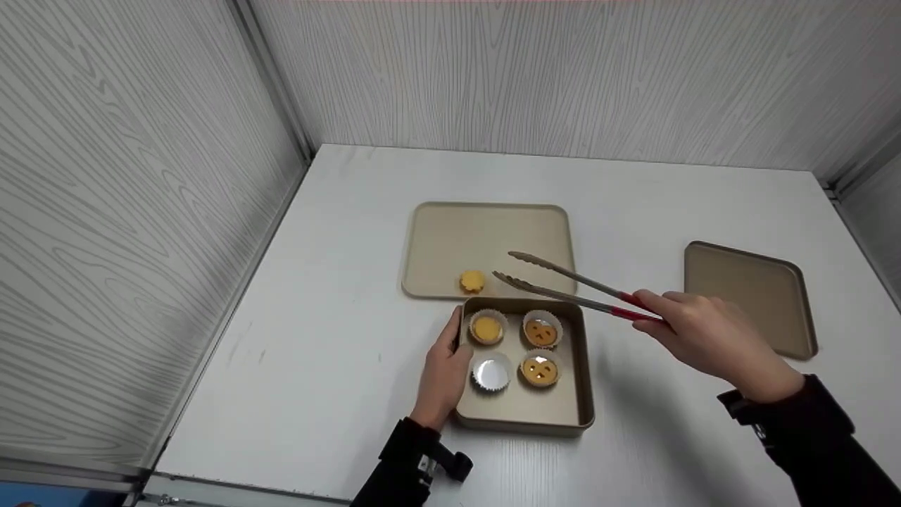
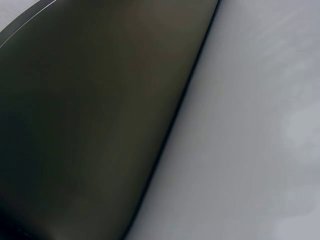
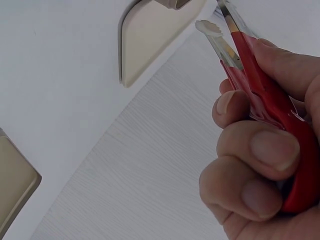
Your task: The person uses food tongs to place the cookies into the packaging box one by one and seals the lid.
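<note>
My left hand grips the left wall of a deep square baking pan, thumb at the rim. Inside stand paper baking cups: one has a yellow piece, two hold brown bear-face cookies, and the front-left cup shows a bare silvery bottom. My right hand holds metal tongs by their red handles. The tong tips are spread and hold nothing, just right of a yellow flower-shaped cookie. A blurred brown surface fills much of the left wrist view.
Behind the pan lies a flat beige tray, with the yellow cookie near its front edge. Another shallow tray rests on the right, partly behind my right hand. Wood-patterned panels enclose the white table at the back and sides.
</note>
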### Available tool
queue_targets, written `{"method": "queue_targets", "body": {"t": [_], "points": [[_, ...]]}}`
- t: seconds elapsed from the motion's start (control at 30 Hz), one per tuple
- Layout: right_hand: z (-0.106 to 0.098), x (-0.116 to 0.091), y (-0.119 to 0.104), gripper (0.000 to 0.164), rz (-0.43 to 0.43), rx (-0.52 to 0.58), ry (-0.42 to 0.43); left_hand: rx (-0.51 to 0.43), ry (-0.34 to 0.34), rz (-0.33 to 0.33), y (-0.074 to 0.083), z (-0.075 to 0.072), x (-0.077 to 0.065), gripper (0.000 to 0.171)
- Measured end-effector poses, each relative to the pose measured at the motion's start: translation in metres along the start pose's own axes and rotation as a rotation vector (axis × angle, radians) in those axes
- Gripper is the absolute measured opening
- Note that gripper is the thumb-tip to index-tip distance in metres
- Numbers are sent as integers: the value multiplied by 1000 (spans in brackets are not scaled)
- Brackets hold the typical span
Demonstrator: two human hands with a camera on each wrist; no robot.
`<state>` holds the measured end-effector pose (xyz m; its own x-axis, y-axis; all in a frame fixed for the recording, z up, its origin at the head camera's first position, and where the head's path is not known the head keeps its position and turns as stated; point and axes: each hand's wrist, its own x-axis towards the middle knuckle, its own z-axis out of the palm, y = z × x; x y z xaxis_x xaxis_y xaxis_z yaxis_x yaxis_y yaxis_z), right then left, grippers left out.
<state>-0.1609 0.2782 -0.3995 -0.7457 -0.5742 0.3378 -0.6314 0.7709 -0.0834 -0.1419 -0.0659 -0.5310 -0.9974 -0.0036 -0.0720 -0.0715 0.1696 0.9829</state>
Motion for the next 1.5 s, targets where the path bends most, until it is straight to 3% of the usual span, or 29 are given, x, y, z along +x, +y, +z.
{"method": "queue_targets", "body": {"t": [0.43,0.87,1.1,1.23,1.5], "points": [[18,28,-3,19,8,52,-102,-3,-7,-5,-1,0,0,71],[22,49,-1,18,39,81,-227,-7,-6,-8,0,0,2,71],[21,56,-3,19,35,114,-233,-23,-10,-29,0,-1,2,70],[24,58,-3,13,42,136,-253,-32,-12,-23,0,0,3,70],[28,55,-2,17,55,161,-263,-27,-1,-1,0,0,3,71]]}}
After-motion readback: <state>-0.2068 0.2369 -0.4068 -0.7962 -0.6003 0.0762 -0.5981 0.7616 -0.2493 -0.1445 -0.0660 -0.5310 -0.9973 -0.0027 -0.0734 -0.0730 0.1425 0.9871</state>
